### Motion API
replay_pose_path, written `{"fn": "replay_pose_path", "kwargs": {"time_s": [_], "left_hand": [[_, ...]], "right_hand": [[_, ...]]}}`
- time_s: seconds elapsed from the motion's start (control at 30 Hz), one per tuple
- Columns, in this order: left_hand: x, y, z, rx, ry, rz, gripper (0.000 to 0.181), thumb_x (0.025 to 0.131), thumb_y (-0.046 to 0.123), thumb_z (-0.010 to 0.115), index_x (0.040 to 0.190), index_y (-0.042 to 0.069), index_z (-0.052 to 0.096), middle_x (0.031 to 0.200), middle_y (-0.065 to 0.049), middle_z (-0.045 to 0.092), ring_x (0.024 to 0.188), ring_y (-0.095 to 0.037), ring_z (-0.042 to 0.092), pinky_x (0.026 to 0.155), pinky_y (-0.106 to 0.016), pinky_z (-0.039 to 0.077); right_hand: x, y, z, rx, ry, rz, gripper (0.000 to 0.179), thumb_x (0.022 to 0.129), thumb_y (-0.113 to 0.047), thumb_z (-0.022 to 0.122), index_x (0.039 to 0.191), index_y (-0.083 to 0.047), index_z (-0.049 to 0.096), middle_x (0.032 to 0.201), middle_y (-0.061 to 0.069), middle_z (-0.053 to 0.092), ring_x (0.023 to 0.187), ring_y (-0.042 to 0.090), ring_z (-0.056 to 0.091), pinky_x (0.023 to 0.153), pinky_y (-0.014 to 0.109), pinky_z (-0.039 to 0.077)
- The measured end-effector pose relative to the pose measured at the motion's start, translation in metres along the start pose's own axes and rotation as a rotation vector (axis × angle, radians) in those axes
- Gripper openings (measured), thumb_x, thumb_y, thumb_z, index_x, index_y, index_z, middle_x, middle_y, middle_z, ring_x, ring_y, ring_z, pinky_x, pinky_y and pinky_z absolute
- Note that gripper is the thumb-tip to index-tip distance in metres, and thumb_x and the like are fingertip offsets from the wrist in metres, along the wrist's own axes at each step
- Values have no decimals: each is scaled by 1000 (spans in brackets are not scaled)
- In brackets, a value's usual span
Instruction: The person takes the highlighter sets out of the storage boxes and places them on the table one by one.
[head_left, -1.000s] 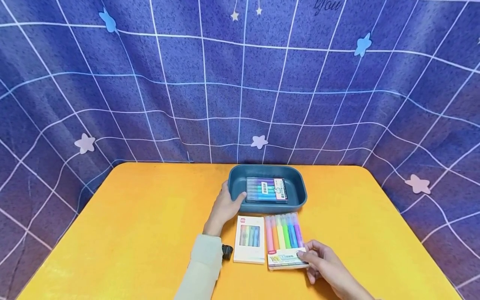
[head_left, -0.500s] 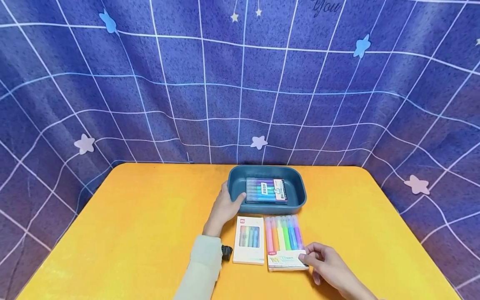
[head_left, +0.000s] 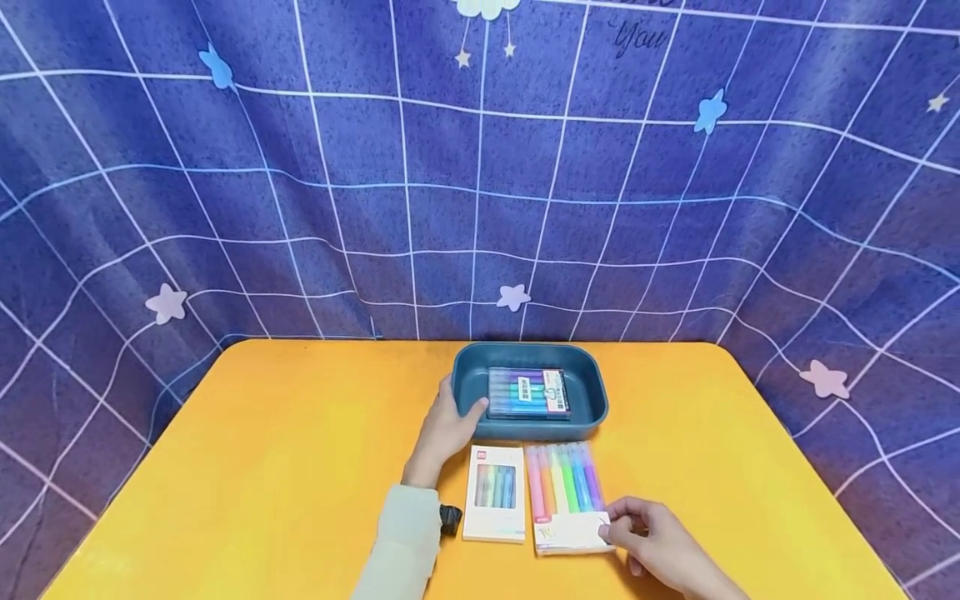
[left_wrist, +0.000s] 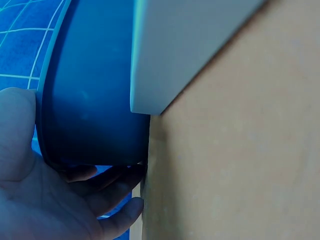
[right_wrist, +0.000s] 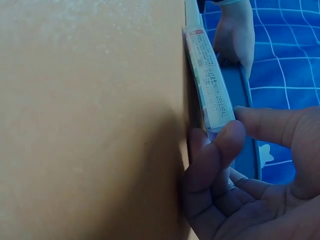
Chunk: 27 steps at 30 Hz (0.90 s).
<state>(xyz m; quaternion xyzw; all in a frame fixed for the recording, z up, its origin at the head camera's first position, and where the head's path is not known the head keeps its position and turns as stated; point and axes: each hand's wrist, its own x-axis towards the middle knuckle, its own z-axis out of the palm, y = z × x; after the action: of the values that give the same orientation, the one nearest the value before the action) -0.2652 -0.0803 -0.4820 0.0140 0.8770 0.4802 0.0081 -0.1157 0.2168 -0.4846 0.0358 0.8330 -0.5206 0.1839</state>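
Observation:
My left hand (head_left: pixel 446 429) grips the left end of a dark blue bin (head_left: pixel 536 429), thumb over the rim and fingers outside. The left wrist view shows the fingers (left_wrist: pixel 117 192) beneath the bin's curved wall (left_wrist: pixel 95 85). Inside the bin lies a clear pack of blue, green and purple pens (head_left: pixel 527 393). My right hand (head_left: pixel 660 542) pinches the lower right corner of a clear pack of rainbow highlighters (head_left: pixel 566 483). In the right wrist view, thumb and fingers hold the end of this pack (right_wrist: pixel 207 75), whose printed edge faces the camera.
A white box with a window showing colored pens (head_left: pixel 495 508) lies left of the highlighters, just in front of the bin. The yellow table (head_left: pixel 262 467) extends to both sides. A blue grid-patterned curtain (head_left: pixel 450 208) hangs behind its back edge.
The head view has tipped up slightly, so everything sits a little lower in it. Both hands keep their holds, and the bin and packs stay about where they were.

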Motion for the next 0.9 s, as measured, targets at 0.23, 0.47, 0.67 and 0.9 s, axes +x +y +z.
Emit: {"fn": "replay_pose_path", "kwargs": {"time_s": [0.23,0.47,0.67,0.9], "left_hand": [[1,-6,3,3,-17,-4,85,99,41,60,160,3,14,162,-24,32,147,-44,37,116,-63,35],[5,-6,1,2,-22,1,85,99,41,60,160,4,13,163,-23,32,148,-42,38,117,-62,35],[4,-6,0,-5,-27,-1,85,99,41,60,160,5,13,163,-22,32,148,-42,37,118,-61,35],[5,-3,1,-4,-20,3,84,99,39,61,160,4,15,163,-21,33,148,-42,38,117,-62,35]], "right_hand": [[-3,4,1,29,-21,-29,39,92,-23,73,116,6,59,78,3,61,57,14,53,52,25,50],[-2,1,0,57,-33,-38,40,93,-20,72,120,6,59,83,3,61,63,13,56,55,25,53],[-2,-2,-3,-4,-49,-37,44,92,-24,73,121,6,58,83,4,63,63,17,57,57,26,54],[-1,-3,-6,-36,-42,-77,44,94,-26,71,120,7,60,76,6,64,59,15,58,57,25,53]]}}
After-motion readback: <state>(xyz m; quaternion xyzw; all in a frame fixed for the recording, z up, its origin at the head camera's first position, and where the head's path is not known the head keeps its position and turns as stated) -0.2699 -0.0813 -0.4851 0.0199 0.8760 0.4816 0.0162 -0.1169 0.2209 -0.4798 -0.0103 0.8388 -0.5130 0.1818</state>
